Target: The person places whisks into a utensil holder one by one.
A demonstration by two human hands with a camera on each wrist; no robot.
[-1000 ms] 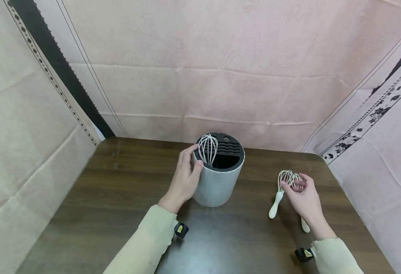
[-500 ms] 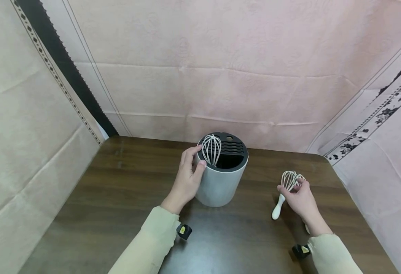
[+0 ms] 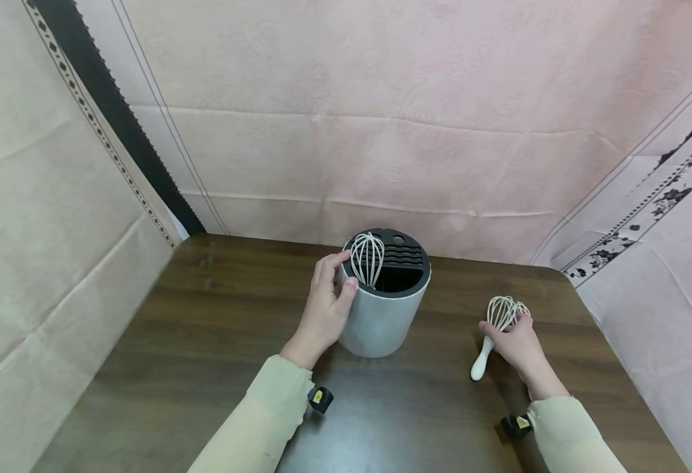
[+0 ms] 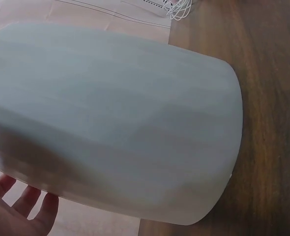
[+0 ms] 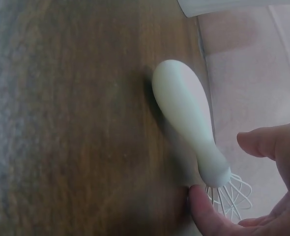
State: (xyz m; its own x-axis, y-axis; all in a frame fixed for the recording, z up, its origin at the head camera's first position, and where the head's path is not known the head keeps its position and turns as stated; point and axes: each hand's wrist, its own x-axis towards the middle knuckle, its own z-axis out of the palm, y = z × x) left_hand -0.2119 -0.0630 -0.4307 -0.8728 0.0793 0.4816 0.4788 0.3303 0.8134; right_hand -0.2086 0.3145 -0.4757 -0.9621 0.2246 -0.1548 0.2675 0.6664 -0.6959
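Note:
A light grey utensil holder (image 3: 378, 325) with a dark slotted lid stands upright on the table. The left hand (image 3: 324, 309) grips its left side near the rim, the thumb in front. Wire loops of a white whisk (image 3: 367, 259) rise from the holder's opening. At the right, another white whisk (image 3: 480, 360) lies on the table, its handle towards the person. Over its wires is the right hand (image 3: 517, 341), thumb and fingers spread to either side; the right wrist view shows a gap between thumb and handle. Wires of one more whisk (image 3: 522, 308) show behind the fingers; its handle is hidden.
The brown wooden table (image 3: 251, 315) ends at a pale hanging cloth (image 3: 346, 164) close behind the holder. More cloth hangs at the left and right sides. Dark wrist cameras (image 3: 320, 399) sit on both sleeves.
The right hand has come slightly left and lower over the nearer whisk. The other whisk's handle, earlier visible beside the wrist, is now covered. The left hand stays on the holder.

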